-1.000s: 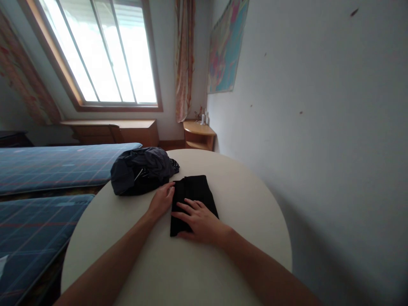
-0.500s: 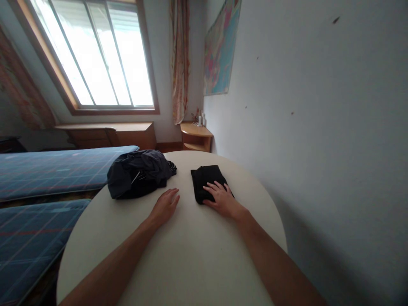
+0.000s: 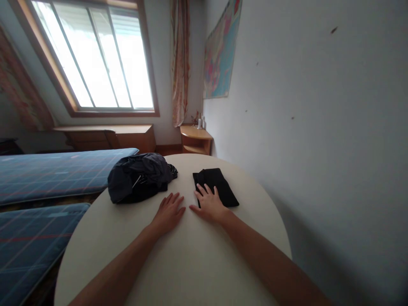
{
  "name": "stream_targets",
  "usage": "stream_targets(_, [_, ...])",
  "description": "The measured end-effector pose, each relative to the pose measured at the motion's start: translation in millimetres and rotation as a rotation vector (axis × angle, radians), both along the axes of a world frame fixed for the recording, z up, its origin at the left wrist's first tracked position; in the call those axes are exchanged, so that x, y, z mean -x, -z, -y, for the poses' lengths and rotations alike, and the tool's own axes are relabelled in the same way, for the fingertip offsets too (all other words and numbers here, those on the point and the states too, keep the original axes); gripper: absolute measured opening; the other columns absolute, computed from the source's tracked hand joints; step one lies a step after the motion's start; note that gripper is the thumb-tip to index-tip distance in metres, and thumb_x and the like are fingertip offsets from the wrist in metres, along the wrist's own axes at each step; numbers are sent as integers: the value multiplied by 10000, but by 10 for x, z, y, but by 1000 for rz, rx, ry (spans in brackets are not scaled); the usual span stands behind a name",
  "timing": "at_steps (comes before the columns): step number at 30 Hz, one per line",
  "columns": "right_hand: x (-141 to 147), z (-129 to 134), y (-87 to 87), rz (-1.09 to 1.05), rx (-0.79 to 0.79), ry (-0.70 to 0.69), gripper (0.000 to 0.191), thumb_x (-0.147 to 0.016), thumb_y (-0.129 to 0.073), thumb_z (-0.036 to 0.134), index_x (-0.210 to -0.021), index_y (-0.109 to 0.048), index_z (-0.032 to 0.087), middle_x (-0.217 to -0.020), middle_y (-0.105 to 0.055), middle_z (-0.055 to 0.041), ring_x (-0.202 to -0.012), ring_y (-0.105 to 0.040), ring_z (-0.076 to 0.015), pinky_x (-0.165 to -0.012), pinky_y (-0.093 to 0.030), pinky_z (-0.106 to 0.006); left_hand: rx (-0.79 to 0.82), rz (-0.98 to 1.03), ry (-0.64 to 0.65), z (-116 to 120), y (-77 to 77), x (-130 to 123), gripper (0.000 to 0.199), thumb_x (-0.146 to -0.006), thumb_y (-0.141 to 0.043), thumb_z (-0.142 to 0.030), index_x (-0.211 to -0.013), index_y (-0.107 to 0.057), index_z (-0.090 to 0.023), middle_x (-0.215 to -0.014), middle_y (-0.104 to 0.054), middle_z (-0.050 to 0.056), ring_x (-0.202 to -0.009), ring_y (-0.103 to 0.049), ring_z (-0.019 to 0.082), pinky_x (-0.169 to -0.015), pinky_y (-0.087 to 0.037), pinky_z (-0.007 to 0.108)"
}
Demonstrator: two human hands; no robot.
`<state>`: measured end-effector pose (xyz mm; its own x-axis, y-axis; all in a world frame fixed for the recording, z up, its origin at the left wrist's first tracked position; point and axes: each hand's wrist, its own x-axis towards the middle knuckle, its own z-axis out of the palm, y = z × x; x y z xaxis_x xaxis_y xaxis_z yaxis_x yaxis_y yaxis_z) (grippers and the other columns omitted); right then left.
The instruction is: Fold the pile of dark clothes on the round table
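A folded black piece of clothing (image 3: pixel 223 187) lies flat on the round white table (image 3: pixel 188 263); its exact kind does not show. My right hand (image 3: pixel 210 204), fingers spread, rests over its near left corner. My left hand (image 3: pixel 168 212) is on the tabletop to the left of it, fingers stretched out and nothing in them. Beyond my left hand sits a crumpled heap of dark grey and black clothes (image 3: pixel 140 176), with white lines on parts of it. My left hand is apart from the heap.
Two blue plaid mattresses (image 3: pixel 47 176) lie left of the table. A wall (image 3: pixel 318 148) runs close along the right side. Behind the table stand a wooden desk (image 3: pixel 134 138) and a small corner shelf (image 3: pixel 196 134) under the window.
My right hand has slid left across the folded black clothing toward its left edge. My left hand has shifted slightly right and turned flatter, fingers more spread.
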<state>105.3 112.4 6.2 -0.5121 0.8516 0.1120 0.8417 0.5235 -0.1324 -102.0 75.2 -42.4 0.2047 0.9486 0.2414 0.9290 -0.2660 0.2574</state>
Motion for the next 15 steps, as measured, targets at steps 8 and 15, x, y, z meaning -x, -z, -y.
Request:
stream_targets(8, [-390, -509, 149, 19, -100, 257, 500, -996, -299, 460, -1423, -507, 302, -1590, -313, -40, -1437, -265, -327, -1148, -128, -596, 54, -2, 11, 3, -42, 5, 499, -953, -422, -382, -1412, -500, -201, -1542, -395, 118, -1452, -289, 314, -1174, -226, 511])
stream_targets(15, [-884, -719, 247, -106, -175, 467, 501, -979, -372, 393, -1469, -431, 311, -1526, -429, -38, -1417, -300, -275, -1149, -149, -568, 37, 7, 9, -11, 6, 7, 495, -947, -422, -382, -1407, -503, -218, -1537, -407, 107, -1455, -287, 301, -1173, -224, 510])
